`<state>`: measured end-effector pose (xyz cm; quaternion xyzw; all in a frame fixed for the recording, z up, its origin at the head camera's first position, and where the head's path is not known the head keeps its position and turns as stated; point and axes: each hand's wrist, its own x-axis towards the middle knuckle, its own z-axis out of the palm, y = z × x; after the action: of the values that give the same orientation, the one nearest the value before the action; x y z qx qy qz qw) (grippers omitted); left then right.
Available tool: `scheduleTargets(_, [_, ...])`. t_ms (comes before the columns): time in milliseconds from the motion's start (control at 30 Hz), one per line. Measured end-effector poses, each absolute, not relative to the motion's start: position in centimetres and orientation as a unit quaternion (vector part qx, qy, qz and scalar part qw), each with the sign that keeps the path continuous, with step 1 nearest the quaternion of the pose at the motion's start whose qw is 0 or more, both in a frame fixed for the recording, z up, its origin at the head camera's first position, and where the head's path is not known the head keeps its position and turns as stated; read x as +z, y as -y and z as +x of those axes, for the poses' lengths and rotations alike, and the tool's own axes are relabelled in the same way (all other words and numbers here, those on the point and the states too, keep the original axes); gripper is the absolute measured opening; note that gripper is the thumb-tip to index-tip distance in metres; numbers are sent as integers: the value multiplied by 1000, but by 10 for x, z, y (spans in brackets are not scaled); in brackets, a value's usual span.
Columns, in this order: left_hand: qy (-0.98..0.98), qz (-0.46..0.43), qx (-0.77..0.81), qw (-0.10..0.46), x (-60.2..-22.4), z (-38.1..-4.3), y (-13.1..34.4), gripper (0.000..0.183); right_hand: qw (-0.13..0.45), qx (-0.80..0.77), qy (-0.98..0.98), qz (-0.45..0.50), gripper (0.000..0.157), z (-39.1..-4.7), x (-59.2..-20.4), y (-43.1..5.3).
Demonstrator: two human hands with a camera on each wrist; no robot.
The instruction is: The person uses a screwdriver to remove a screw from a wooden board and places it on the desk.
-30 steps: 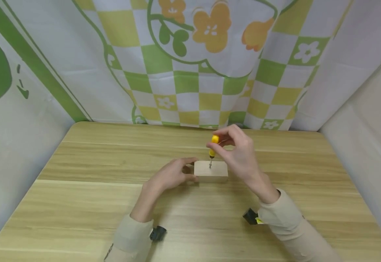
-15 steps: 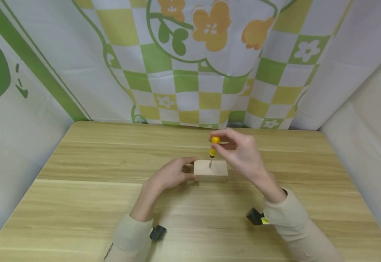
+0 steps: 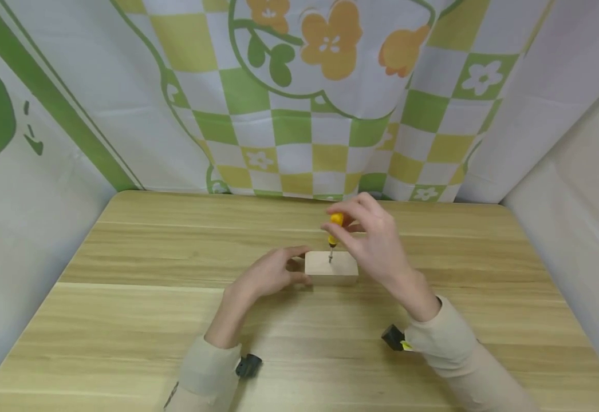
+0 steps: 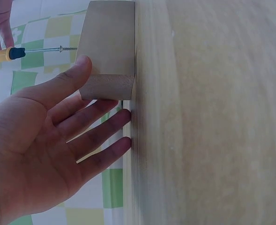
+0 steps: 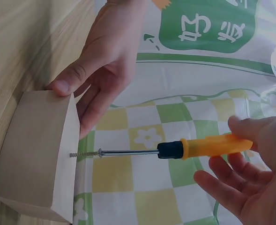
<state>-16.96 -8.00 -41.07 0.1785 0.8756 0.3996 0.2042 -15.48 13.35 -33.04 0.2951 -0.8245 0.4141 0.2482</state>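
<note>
Head view, centre: left grip [image 3: 268, 274] clamps block [image 3: 342, 265], presumably bracing it; right grip [image 3: 379, 243] pinches screwdriver [image 5: 175, 150], aligned with screw [image 5: 87, 153].

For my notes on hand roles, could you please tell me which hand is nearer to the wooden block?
Left. The left hand holds the left end of the wooden block; the right hand is apart, above it, holding the screwdriver.

- Right hand [image 5: 271, 176] pinches the yellow screwdriver [image 5: 217, 146].
- Left hand [image 5: 102, 61] holds an end of the wooden block [image 5: 32, 145].
- Between the hands, a screw [image 5: 87, 154] sits from screwdriver tip to block.
- Checked cloth [image 5: 112, 173] behind both hands.
</note>
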Motion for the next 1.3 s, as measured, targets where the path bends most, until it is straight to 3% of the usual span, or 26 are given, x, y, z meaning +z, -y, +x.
scheduleTargets(400, [-883,181,386,198,-411,-171,79,66,272,411,822,286,25,-153,-329,-135])
scheduleTargets(633, [-883,183,385,197,-413,-171,79,66,226,438,818,295,28,-153,-327,-137])
scheduleTargets(933, [-881,183,390,194,-411,-171,79,66,155,469,814,305,18,-154,-322,-134])
scheduleTargets(1300, [-884,183,383,196,-411,-171,80,65,249,453,814,267,18,-155,-329,-132])
